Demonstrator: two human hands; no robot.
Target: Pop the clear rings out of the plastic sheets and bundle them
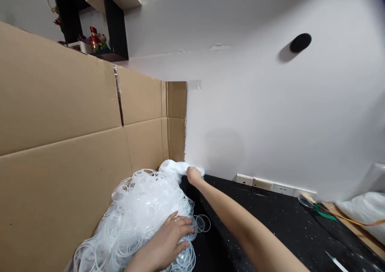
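Observation:
A large heap of thin, clear plastic rings [147, 199] lies against the cardboard on the black surface. My left hand [173, 238] rests palm down on the heap's right side, fingers spread, a gold ring on one finger. Farther back, my right hand [195, 176] is closed at a whitish, translucent roll-like bundle [173, 167] at the heap's far end. Part of that bundle shows beyond the fist; the fingertips are hidden. Two or so loose rings [203, 223] stick out to the right of the left hand.
Tall cardboard [60, 103] walls the left side. A black speckled countertop [240, 208] runs along the white wall, with socket plates [282, 189] at its back edge. At right are yellow wires [355, 222], a white bag [365, 210] and a pen-like object [336, 260]. Shelves [117, 23] hang above.

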